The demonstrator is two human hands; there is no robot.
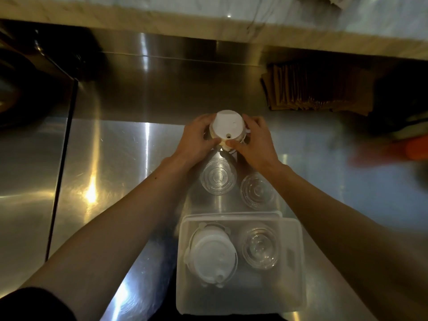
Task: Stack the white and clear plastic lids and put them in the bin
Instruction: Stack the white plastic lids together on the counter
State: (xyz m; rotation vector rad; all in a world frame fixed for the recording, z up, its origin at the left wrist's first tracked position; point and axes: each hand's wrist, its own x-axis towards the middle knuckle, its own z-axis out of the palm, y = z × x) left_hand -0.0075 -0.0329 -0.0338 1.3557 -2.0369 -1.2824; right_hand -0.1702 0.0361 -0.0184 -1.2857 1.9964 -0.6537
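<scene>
Beyond the bin (298,262), at the far end of the steel table (115,158), your left hand (196,140) and right hand (257,142) wrap their fingers around a stack of white lids (228,126), squaring it up. By my reading you are on the stacking step; next, carry that stack back into the bin. Between the stack and the bin sit two piles of clear lids (218,176), side by side. Inside the bin lie one white stack (212,253) and one clear stack (259,247). Single lids cannot be counted.

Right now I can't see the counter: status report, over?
Left hand, right hand both gripping white lid stack. Clear lids wait on counter. Bin path open.
</scene>
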